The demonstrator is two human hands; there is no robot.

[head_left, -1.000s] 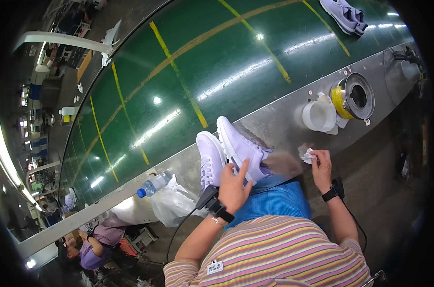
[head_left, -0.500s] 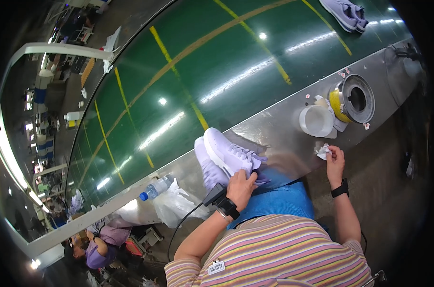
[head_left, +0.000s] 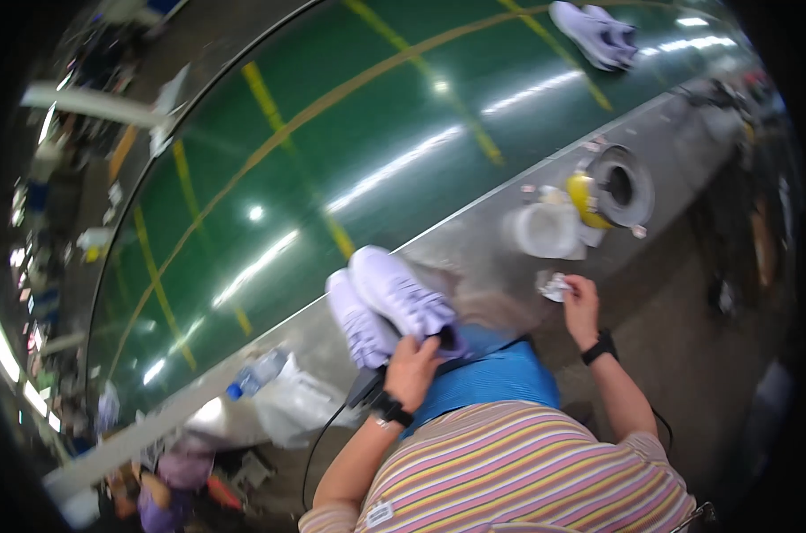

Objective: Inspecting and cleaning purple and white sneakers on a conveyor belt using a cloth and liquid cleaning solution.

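A pair of lavender sneakers lies side by side on the metal ledge, toes pointing away from me. My left hand (head_left: 412, 369) is closed on the heel collar of the right-hand sneaker (head_left: 398, 293). The other sneaker (head_left: 358, 324) rests close against it on the left. Between the fingertips of my right hand (head_left: 582, 306) is a crumpled white tissue (head_left: 554, 286), pinched at the ledge's front edge. Just beyond it are a white round tub (head_left: 545, 231) and a metal reel-like ring with a yellow band (head_left: 618, 186).
Behind the ledge runs a green conveyor belt (head_left: 332, 160) with yellow lines. Another pair of lavender sneakers (head_left: 595, 35) sits at its far right. A blue-capped bottle (head_left: 259, 373) and a white plastic bag (head_left: 296, 404) lie to the left. A person in purple (head_left: 176, 489) is at lower left.
The whole view has shifted, so the scene sits farther left and is blurred. My left hand stays on the sneaker, and my right hand still pinches the tissue.
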